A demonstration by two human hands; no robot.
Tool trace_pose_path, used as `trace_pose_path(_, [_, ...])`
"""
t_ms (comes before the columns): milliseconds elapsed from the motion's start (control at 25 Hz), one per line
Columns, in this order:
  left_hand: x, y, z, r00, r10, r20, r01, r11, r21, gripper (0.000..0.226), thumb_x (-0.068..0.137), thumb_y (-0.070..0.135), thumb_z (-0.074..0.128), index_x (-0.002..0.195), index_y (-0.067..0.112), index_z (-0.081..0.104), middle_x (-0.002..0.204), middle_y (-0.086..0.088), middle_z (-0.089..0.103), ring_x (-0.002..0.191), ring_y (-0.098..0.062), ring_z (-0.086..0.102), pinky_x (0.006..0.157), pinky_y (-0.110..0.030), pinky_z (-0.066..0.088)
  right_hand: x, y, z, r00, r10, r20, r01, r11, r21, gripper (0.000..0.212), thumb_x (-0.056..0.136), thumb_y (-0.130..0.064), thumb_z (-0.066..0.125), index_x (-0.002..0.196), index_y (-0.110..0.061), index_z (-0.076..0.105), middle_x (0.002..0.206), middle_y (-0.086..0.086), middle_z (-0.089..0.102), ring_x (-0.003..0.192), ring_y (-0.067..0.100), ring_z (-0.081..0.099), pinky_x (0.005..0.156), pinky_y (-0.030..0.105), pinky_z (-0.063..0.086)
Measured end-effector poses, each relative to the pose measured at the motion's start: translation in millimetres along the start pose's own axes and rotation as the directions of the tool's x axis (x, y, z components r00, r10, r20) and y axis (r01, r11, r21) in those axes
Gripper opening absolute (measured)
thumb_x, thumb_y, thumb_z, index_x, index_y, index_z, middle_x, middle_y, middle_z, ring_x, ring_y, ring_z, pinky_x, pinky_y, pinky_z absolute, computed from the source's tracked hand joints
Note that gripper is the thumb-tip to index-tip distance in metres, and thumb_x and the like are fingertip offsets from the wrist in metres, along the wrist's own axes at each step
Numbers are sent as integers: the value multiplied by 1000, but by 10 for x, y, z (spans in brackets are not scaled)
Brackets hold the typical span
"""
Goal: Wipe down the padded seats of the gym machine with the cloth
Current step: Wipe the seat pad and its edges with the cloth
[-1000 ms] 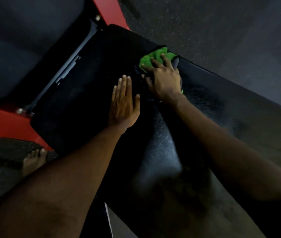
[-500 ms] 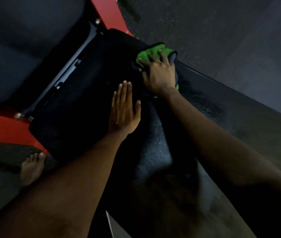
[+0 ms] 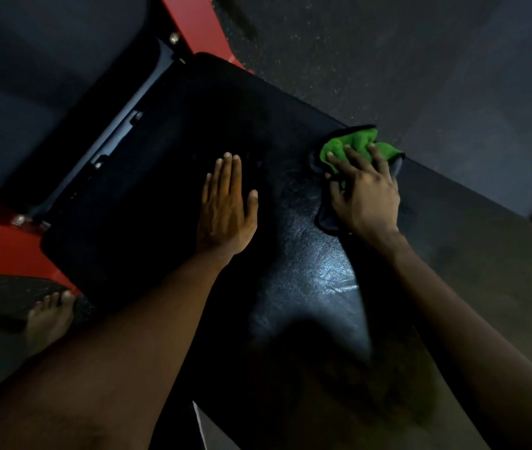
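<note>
Head view is showing a person leaning over the long black padded seat of the gym machine. The right hand is pressing the green cloth onto the seat's far edge, just beside the dark floor. Its fingers are lying spread and lightly curled over the bunched wad, with the thumb hooking the wad's near side, probably so the cloth is not slipping out mid-stroke. The left hand is lying palm down on the pad, well apart from the cloth, fingers straight and together, thumb out. It looks to be bracing body weight while the other arm is reaching. The seat is shining wet-looking between the forearms; whether that is wiped area or just glare, cannot tell. A second pad is sitting upper left beyond the red frame, likely not yet wiped. A bare foot is standing on the floor at the left.
</note>
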State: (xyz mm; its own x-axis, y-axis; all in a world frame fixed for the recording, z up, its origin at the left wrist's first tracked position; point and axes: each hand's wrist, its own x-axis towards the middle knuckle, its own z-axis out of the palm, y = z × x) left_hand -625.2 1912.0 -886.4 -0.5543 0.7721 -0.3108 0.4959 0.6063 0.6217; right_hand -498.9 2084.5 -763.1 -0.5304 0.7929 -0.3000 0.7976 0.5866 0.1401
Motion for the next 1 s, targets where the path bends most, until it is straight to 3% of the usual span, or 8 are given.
trace_pose_path(160, [5, 5, -4, 1000, -8, 2, 8, 1000, 4, 68, 104, 44, 21, 162, 7, 14, 170, -10, 11, 157, -21, 6, 128, -39, 5, 426, -385, 92, 1000, -6, 18, 6, 1000, -15, 46, 98, -54, 44, 139, -40, 58, 153, -5, 49, 149, 28, 30, 107, 51, 36])
trace_pose_path(360, [12, -2, 1, 1000, 20, -8, -20, 1000, 9, 70, 103, 45, 21, 161, 7, 17, 169, -13, 14, 157, -24, 11, 127, -41, 9, 326, -156, 7, 999, -16, 43, 15, 1000, 23, 42, 97, -43, 50, 139, -41, 59, 152, -8, 49, 151, 25, 26, 107, 50, 39])
trace_pose_path(520, [20, 83, -54, 1000, 15, -18, -16, 997, -80, 69, 104, 45, 19, 161, 6, 18, 169, -13, 13, 157, -25, 9, 127, -38, 5, -297, 481, -221, 985, 165, -42, -161, 984, 80, 41, 98, -40, 53, 138, -38, 60, 150, -6, 52, 150, 27, 28, 113, 50, 37])
trace_pose_path(680, [151, 551, 49, 975, 224, -7, -223, 966, -134, 62, 106, 37, 20, 161, 9, 22, 168, -11, 17, 156, -24, 13, 125, -34, 4, -189, 357, -136, 942, 324, -88, -314, 943, 115, 44, 95, -41, 52, 138, -37, 60, 152, -5, 50, 152, 26, 25, 112, 50, 36])
trace_pose_path(840, [260, 851, 229, 980, 200, -14, -200, 978, -52, 61, 105, 37, 20, 160, 12, 25, 168, -8, 20, 156, -21, 16, 126, -35, 6, 140, 37, -36, 986, 164, -3, -164, 983, 82, 45, 95, -38, 52, 140, -38, 58, 154, -5, 48, 153, 26, 23, 107, 51, 39])
trace_pose_path(1000, [271, 807, 245, 979, 205, -16, -206, 978, -27, 58, 106, 34, 25, 161, 14, 24, 169, -6, 19, 156, -19, 14, 124, -30, 1, -219, 521, -214, 992, 128, 2, -128, 990, 52, 43, 97, -34, 54, 139, -42, 58, 152, -10, 49, 152, 23, 23, 110, 47, 37])
